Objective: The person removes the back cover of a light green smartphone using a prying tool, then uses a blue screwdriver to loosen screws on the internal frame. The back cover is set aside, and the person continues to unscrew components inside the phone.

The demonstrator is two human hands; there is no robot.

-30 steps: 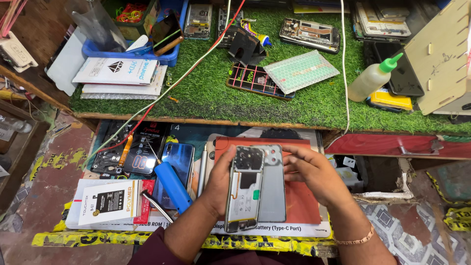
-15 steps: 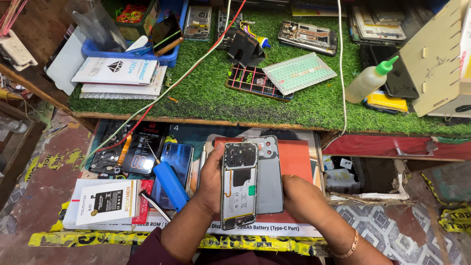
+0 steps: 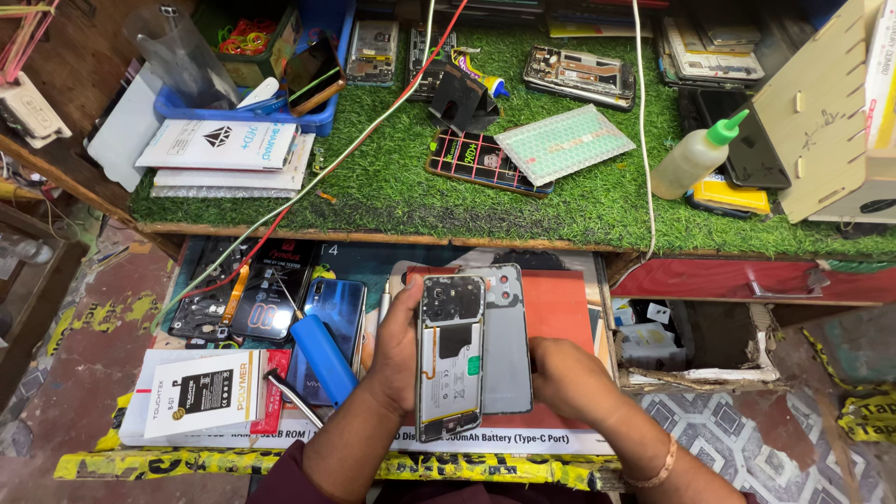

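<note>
**Opened phone standing lengthwise between two hands, back cover beside it**

The left hand (image 3: 397,350) is gripping the opened smartphone body with its exposed battery and dark camera module (image 3: 450,359) along its left edge, thumb wrapping the upper corner. The right hand (image 3: 565,378) is closing on the right edge of the grey plastic back cover (image 3: 509,345), which is lying just behind and to the right of the phone body, touching it and partly overlapped by it. Both pieces are running with their long axes away from the person, camera ends farthest, bottom ends nearest the wrists. The pair is sitting directly between the hands, so neither hand is nearer; each is holding its own side.

Under them an orange-red flat box (image 3: 560,308) is lying on the lower shelf. Just left, a blue cylindrical tool handle (image 3: 322,359) is resting across a glossy blue phone (image 3: 336,313), and a white printed battery packet (image 3: 201,397) is lying further left. Beyond, on the green artificial-grass mat (image 3: 392,191), a white squeeze bottle with a green nozzle (image 3: 695,159) is lying tilted, well apart from the hands.
</note>
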